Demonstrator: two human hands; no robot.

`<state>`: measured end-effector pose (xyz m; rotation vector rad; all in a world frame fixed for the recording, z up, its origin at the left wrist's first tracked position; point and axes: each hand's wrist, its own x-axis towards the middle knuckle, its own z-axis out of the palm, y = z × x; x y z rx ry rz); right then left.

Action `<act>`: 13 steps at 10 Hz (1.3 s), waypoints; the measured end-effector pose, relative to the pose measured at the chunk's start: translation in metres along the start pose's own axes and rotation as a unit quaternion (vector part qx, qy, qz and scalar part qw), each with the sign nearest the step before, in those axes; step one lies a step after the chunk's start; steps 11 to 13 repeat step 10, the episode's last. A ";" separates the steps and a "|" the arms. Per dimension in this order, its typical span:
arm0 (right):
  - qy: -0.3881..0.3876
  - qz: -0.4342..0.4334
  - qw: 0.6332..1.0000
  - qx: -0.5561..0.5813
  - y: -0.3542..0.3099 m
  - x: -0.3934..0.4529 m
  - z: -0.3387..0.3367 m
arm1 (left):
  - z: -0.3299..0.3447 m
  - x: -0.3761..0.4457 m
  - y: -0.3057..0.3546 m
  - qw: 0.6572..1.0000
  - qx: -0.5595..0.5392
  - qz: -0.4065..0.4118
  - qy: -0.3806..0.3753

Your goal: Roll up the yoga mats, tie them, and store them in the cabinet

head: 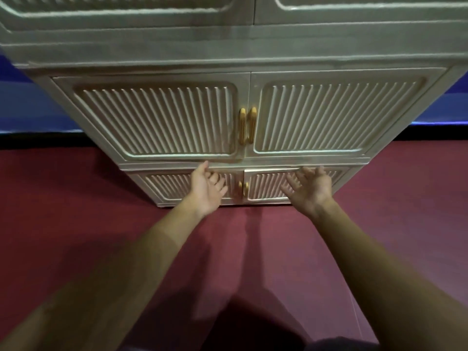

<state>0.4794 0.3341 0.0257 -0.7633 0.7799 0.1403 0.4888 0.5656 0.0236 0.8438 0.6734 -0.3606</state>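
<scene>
Below, left hand and right hand spread, each grip empty, before cabinet, gold handles, red floor

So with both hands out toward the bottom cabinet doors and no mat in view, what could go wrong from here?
The bottom right door looks slightly ajar; the left hand and right hand, both open, are near its edge and fingers could get pinched. The gold handles sit close together, so a grab might catch the wrong door.

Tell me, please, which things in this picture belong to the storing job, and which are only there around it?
Belong to the job:
cabinet
bottom doors with gold handles
left hand, open
right hand, open

Only around:
middle doors
red floor
blue wall

No mat is in view.
</scene>
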 end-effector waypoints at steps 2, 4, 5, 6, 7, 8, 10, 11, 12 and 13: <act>-0.018 0.033 0.999 0.025 -0.001 -0.001 -0.012 | -0.012 0.004 0.002 0.998 -0.056 -0.014 -0.002; 0.014 0.048 0.999 0.012 -0.002 -0.025 -0.038 | -0.042 -0.026 0.002 0.999 0.024 -0.013 0.040; 0.004 0.042 0.999 0.023 0.000 -0.023 -0.026 | -0.036 -0.033 -0.002 0.998 0.038 -0.017 0.045; -0.012 0.050 0.998 0.042 0.010 -0.015 -0.008 | -0.027 -0.035 -0.010 0.997 0.052 -0.025 0.044; -0.038 0.061 0.993 0.098 0.022 -0.004 0.005 | -0.020 -0.034 -0.020 0.997 0.047 -0.033 0.049; -0.059 0.076 0.987 0.129 0.021 0.005 0.013 | -0.005 -0.031 -0.027 0.996 0.070 -0.040 0.027; -0.050 0.108 0.993 0.013 0.009 0.002 0.006 | 0.000 -0.014 -0.034 0.988 0.144 -0.050 0.011; -0.050 0.108 0.993 0.013 0.009 0.002 0.006 | 0.000 -0.014 -0.034 0.988 0.144 -0.050 0.011; -0.050 0.108 0.993 0.013 0.009 0.002 0.006 | 0.000 -0.014 -0.034 0.988 0.144 -0.050 0.011; -0.050 0.108 0.993 0.013 0.009 0.002 0.006 | 0.000 -0.014 -0.034 0.988 0.144 -0.050 0.011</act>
